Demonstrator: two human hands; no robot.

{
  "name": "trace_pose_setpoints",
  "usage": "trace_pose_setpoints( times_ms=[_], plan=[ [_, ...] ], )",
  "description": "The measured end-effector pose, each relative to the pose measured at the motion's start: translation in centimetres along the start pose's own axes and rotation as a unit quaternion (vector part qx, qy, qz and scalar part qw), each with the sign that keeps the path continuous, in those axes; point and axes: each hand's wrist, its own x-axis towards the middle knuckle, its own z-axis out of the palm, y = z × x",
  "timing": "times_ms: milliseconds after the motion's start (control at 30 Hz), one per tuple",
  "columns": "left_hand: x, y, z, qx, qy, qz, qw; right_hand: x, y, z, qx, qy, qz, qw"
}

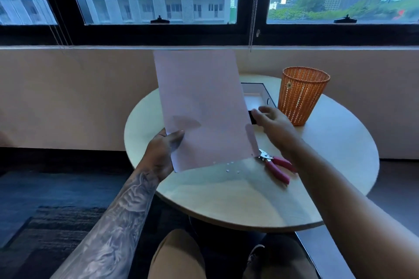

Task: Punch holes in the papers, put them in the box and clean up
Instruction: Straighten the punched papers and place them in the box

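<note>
My left hand (164,150) pinches the lower left edge of a pale sheet of paper (204,106) and holds it upright above the round table (238,199). My right hand (271,121) hovers by the sheet's right edge with fingers stretched out, holding nothing. Behind the sheet lies a black-rimmed open box (258,95), partly hidden. A pink-handled hole punch (275,164) lies on the table under my right forearm. Several small white paper dots (230,167) are scattered below the sheet's bottom edge.
An orange mesh basket (301,95) stands upright at the back right of the table, beside the box. A wall and window run behind the table. My knees (181,256) sit below the table's front edge.
</note>
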Motion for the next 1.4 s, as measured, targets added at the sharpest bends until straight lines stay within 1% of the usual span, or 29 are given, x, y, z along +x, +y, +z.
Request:
trace_pose_setpoints(
  times_ms=[67,167,233,333,467,600,667,767,833,933,1000,1067,1100,1167,1200,1267,1300,1333,1400],
  plan=[
    [0.3,0.7,0.6,0.009,-0.033,-0.005,0.999,0.6,-1.7,0.6,0.103,-0.013,-0.005,0.995],
    [1.1,1.3,1.2,0.061,-0.043,-0.015,0.997,1.2,-3.0,1.1,0.206,-0.005,-0.024,0.978],
    [2.1,2.0,1.5,0.108,-0.022,0.006,0.994,1.3,-3.2,1.3,0.211,0.008,-0.043,0.976],
    [3.9,3.9,2.2,0.129,0.022,0.054,0.99,1.7,-3.4,1.6,0.196,0.024,-0.061,0.978],
    [6.1,6.1,4.4,0.128,0.07,0.124,0.981,3.1,-4.1,1.7,0.187,0.048,-0.086,0.977],
    [7.7,7.4,6.2,0.109,0.098,0.182,0.972,5.3,-5.3,1.4,0.224,0.046,-0.123,0.966],
    [8.3,6.9,6.0,0.126,0.112,0.193,0.966,6.3,-4.9,1.5,0.233,0.05,-0.123,0.963],
    [8.8,4.6,5.0,0.16,0.128,0.195,0.959,7.2,-1.9,2.2,0.229,0.048,-0.091,0.968],
    [8.7,2.7,4.3,0.176,0.133,0.183,0.958,7.0,0.5,2.7,0.209,0.036,-0.075,0.974],
    [9.0,0.8,3.9,0.193,0.135,0.169,0.957,7.0,2.3,3.1,0.187,0.044,-0.059,0.98],
    [9.4,0.7,4.1,0.166,0.147,0.156,0.962,6.9,2.7,3.2,0.16,0.053,-0.054,0.984],
    [9.8,1.0,4.3,0.117,0.185,0.138,0.966,6.8,3.1,3.1,0.117,0.093,-0.04,0.988],
    [10.0,1.2,4.3,0.09,0.202,0.125,0.967,6.6,3.4,3.1,0.114,0.115,-0.027,0.986],
    [10.4,1.6,4.5,0.021,0.214,0.098,0.972,6.4,3.8,3.4,0.157,0.131,0.021,0.979],
    [10.4,1.8,4.7,-0.023,0.212,0.082,0.974,6.4,4.0,3.7,0.191,0.117,0.049,0.973],
    [10.1,1.8,5.5,-0.1,0.19,0.055,0.975,6.3,3.9,4.6,0.252,0.058,0.091,0.962],
    [9.8,1.7,5.9,-0.125,0.172,0.047,0.976,6.2,3.6,5.0,0.285,0.036,0.095,0.953],
    [9.5,1.6,6.2,-0.14,0.157,0.041,0.977,6.2,3.1,5.3,0.317,0.033,0.094,0.943],
    [9.1,1.4,6.2,-0.15,0.139,0.035,0.978,6.2,2.3,5.3,0.346,0.051,0.08,0.933]
  ],
)
